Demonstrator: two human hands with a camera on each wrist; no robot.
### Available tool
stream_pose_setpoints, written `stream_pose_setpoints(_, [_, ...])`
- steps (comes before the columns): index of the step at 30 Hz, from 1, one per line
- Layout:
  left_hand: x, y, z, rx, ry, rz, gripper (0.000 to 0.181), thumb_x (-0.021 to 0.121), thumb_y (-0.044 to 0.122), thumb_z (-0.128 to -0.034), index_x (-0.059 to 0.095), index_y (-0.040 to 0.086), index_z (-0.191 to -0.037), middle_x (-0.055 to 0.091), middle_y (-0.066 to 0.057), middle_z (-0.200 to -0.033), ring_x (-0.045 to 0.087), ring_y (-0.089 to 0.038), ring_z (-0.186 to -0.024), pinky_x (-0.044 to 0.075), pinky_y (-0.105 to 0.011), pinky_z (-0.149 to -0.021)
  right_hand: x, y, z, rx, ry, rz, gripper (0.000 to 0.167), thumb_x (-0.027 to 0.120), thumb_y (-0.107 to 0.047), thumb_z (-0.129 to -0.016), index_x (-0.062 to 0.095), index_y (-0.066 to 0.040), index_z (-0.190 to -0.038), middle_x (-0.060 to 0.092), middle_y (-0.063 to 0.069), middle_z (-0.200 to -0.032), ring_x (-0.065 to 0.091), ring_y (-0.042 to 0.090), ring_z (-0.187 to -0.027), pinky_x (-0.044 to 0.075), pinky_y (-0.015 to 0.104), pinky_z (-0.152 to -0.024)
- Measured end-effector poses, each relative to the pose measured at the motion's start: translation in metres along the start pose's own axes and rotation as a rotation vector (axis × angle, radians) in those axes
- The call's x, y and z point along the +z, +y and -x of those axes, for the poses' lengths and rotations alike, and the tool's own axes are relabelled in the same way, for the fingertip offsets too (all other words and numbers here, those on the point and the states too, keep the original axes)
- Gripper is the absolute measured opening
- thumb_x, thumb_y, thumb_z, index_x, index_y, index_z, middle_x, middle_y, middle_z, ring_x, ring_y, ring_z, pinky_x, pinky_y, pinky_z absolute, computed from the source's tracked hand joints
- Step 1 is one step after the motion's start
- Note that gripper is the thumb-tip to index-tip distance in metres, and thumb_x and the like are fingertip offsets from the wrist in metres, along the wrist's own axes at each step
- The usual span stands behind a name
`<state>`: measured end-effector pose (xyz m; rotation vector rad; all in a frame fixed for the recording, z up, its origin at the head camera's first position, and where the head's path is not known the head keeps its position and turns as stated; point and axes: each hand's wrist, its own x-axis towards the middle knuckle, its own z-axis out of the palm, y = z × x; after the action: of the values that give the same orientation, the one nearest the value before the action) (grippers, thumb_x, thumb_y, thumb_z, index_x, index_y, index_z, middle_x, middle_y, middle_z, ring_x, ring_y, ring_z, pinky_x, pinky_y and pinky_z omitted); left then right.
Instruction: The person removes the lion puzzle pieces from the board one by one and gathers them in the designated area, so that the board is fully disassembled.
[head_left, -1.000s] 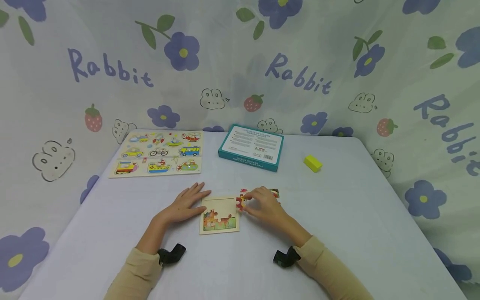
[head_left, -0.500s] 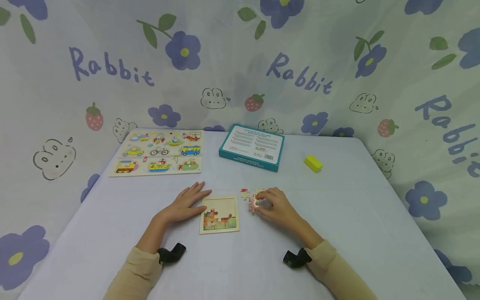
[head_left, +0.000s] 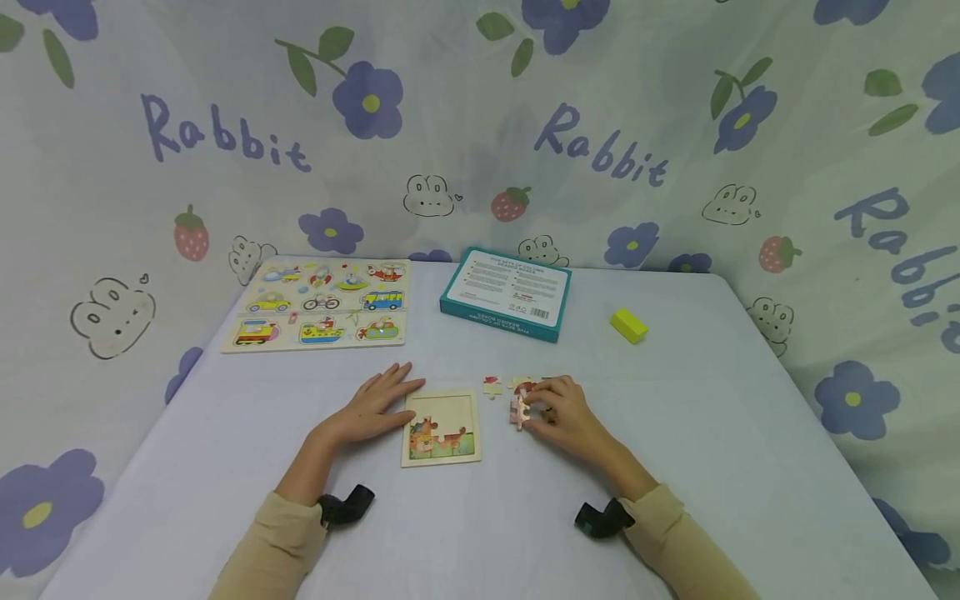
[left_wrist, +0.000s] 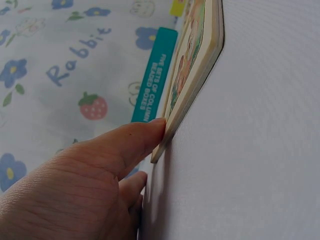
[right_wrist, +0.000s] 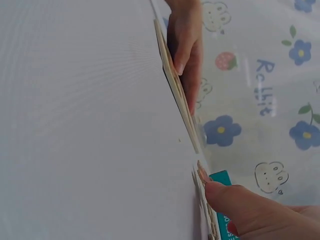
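Note:
My left hand (head_left: 375, 407) lies on the table with its fingers spread. Its thumb touches the left edge of a wooden puzzle tray (head_left: 441, 463), as the left wrist view also shows. Some joined pieces with an orange animal picture (head_left: 442, 442) fill the lower part of that tray. To the right of the tray, my right hand (head_left: 572, 418) pinches a jigsaw piece (head_left: 517, 412) between thumb and fingers, tilted up off the table. Loose jigsaw pieces lie just behind it, one of them with a red mark (head_left: 492, 385); others are partly hidden by the right hand.
Toward the back left lies a wooden vehicle puzzle board (head_left: 318, 304). A teal-edged box (head_left: 506, 292) sits at the back middle, with a yellow block (head_left: 628, 326) to its right. A printed curtain (head_left: 480, 125) hangs behind the white table (head_left: 750, 467).
My right hand has moved right, away from the tray, carrying the pinched jigsaw piece, which has turned and tilted. The left hand has stayed against the tray.

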<state>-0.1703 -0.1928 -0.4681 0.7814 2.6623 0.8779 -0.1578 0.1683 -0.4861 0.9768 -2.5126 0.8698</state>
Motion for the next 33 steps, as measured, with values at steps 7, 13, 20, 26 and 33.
stream_pose_setpoints(7, [0.0004,0.0001,-0.0001,0.009,0.008,0.000,0.057,0.056,0.035,-0.0897,0.040,0.013,-0.140,0.015,-0.015,-0.151,0.005,-0.033,-0.138,0.003,-0.051,-0.108,0.0009,0.0029,0.0024,-0.008,-0.009,0.019,0.027,0.080,-0.019,-0.070,0.069,-0.011,-0.094,0.056,0.007,-0.105,0.043,0.024,-0.098,0.033,0.042,-0.078])
stream_pose_setpoints(13, [0.0008,-0.0011,0.0001,0.016,0.016,-0.007,0.056,0.056,0.034,-0.0900,0.040,0.012,-0.139,0.016,-0.016,-0.151,0.007,-0.033,-0.138,0.004,-0.050,-0.108,-0.0030,0.0035,0.0033,0.012,-0.032,0.043,0.024,0.079,-0.020,-0.071,0.070,-0.012,-0.092,0.054,0.007,-0.103,0.041,0.026,-0.102,0.031,0.044,-0.080])
stream_pose_setpoints(20, [0.0012,-0.0014,0.0000,0.013,0.012,-0.006,0.056,0.056,0.033,-0.0903,0.040,0.012,-0.140,0.016,-0.015,-0.151,0.006,-0.032,-0.138,0.003,-0.049,-0.108,-0.0056,0.0036,0.0052,0.036,-0.049,0.037,0.024,0.077,-0.019,-0.073,0.070,-0.011,-0.095,0.053,0.010,-0.106,0.039,0.028,-0.104,0.029,0.046,-0.082])
stream_pose_setpoints(26, [0.0007,-0.0007,-0.0001,0.019,0.014,-0.002,0.056,0.056,0.033,-0.0902,0.040,0.012,-0.139,0.016,-0.016,-0.151,0.006,-0.033,-0.138,0.003,-0.050,-0.108,-0.0036,0.0057,0.0068,0.054,-0.048,0.041,0.024,0.076,-0.020,-0.074,0.070,-0.012,-0.096,0.053,0.009,-0.109,0.038,0.026,-0.105,0.029,0.044,-0.083])
stream_pose_setpoints(33, [0.0003,-0.0010,0.0004,0.014,0.011,-0.011,0.056,0.055,0.034,-0.0906,0.039,0.013,-0.140,0.016,-0.015,-0.151,0.006,-0.032,-0.138,0.003,-0.049,-0.108,-0.0030,0.0064,0.0077,0.100,-0.063,0.027,0.024,0.075,-0.020,-0.075,0.070,-0.014,-0.097,0.052,0.007,-0.110,0.037,0.025,-0.108,0.028,0.044,-0.086])
